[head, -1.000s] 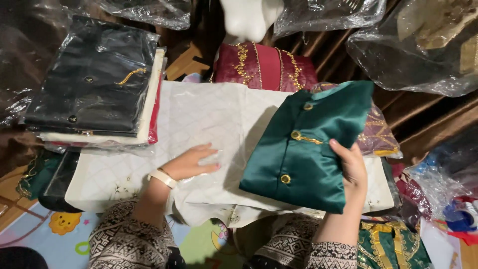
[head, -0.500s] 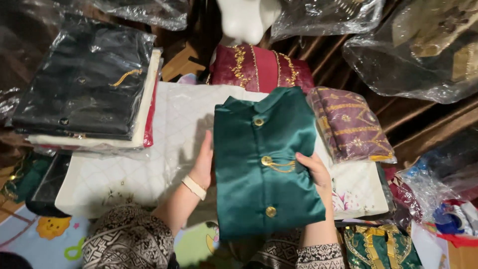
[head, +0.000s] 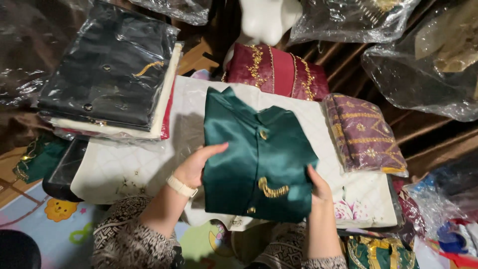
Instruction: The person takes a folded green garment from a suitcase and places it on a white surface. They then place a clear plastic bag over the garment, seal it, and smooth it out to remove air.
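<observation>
A folded dark green satin garment point(head: 256, 159) with gold buttons and a gold chain lies upright over a white quilted cloth point(head: 129, 164). My left hand point(head: 196, 164) grips its left edge, thumb on top. At the lower right edge my right hand point(head: 318, 187) holds the same garment, fingers tucked beneath. A pale band circles my left wrist.
A stack of wrapped folded clothes, black on top point(head: 112, 74), sits at the left. A maroon gold-trimmed garment point(head: 279, 69) lies behind, a purple patterned packet point(head: 363, 134) at the right. Plastic-bagged clothes point(head: 433, 60) crowd the back right. A white mannequin base point(head: 266, 20) stands at the top.
The green garment came from the right to the middle and turned upright. My left hand left the white cloth and took the garment's left edge; my right hand kept its hold.
</observation>
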